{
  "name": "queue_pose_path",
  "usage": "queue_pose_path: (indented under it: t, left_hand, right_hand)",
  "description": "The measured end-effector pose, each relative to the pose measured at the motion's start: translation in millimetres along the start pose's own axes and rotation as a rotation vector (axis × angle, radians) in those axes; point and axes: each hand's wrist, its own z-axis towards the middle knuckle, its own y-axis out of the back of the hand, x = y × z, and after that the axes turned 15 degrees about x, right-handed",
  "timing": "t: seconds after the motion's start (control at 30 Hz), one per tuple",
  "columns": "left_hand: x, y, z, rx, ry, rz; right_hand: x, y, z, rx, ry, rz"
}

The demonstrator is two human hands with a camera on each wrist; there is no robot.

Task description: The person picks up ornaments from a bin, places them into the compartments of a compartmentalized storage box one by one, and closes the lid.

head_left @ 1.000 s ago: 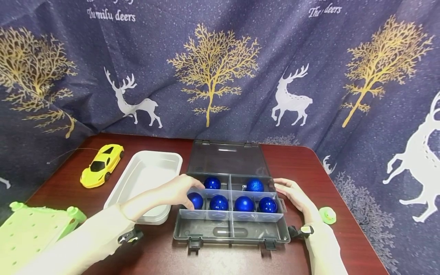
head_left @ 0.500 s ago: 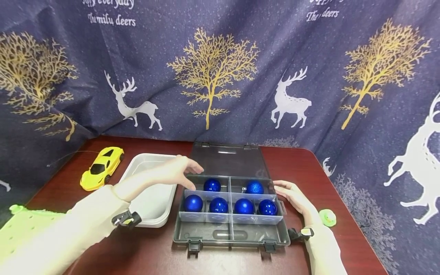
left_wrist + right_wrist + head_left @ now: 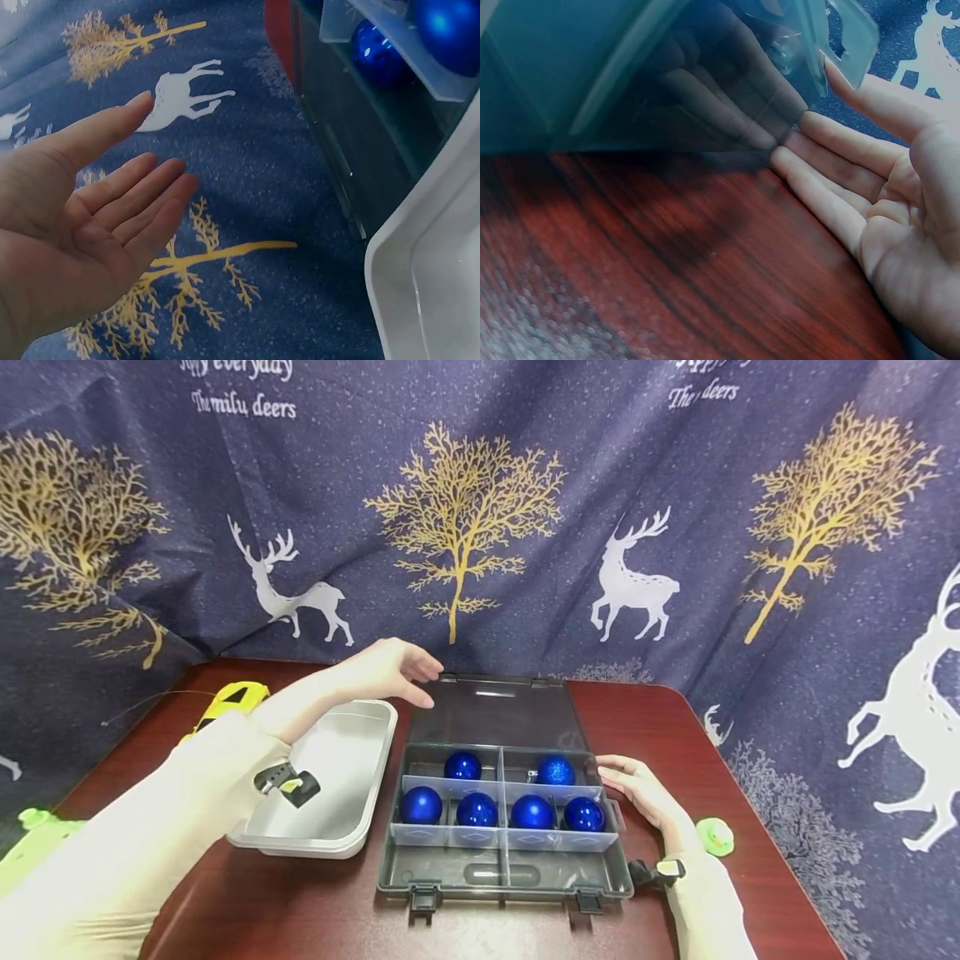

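Apparently reaching for the lid [image 3: 502, 718], contact unclear, the left hand [image 3: 384, 670], fingers parted, would next need a grip; the right hand [image 3: 645, 793] touched the box [image 3: 442, 864] of blue balls [image 3: 462, 765] on the counter [image 3: 300, 910].

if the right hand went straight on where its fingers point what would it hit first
Most likely the side of the dark box: the right hand has its fingertips seemingly against that wall, though firm contact is hard to confirm.

Baubles [image 3: 533, 812] are blue (1 w/ glitter); compartment box [image 3: 442, 866], smoky grey; tray [image 3: 351, 764], white; tabletop [image 3: 667, 247], red-brown w/ dk grain; backdrop [image 3: 540, 593], navy w/ gold trees [image 3: 467, 518], white deer [image 3: 637, 581].
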Motion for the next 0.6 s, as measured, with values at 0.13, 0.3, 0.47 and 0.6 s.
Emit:
queue_pose_path:
  t: [0.13, 0.3, 0.47, 0.6]
  left_hand:
    - [3.1, 12.0, 8.9, -0.014, 0.043, -0.080]
    - [10.4, 25.6, 23.3, -0.036, 0.078, -0.206]
    - [19.6, 34.7, 34.8, -0.055, 0.119, -0.255]
    - [27.2, 40.9, 43.5, -0.056, 0.166, -0.305]
  right_hand:
    - [-1.6, 0.6, 0.1, 0.007, 0.007, 0.003]
    - [-2.3, 2.4, -1.5, 0.016, 0.015, 0.014]
    - [-1.4, 0.9, -1.4, 0.016, 0.014, 0.018]
    - [-0.6, 0.0, -0.3, 0.020, 0.015, 0.008]
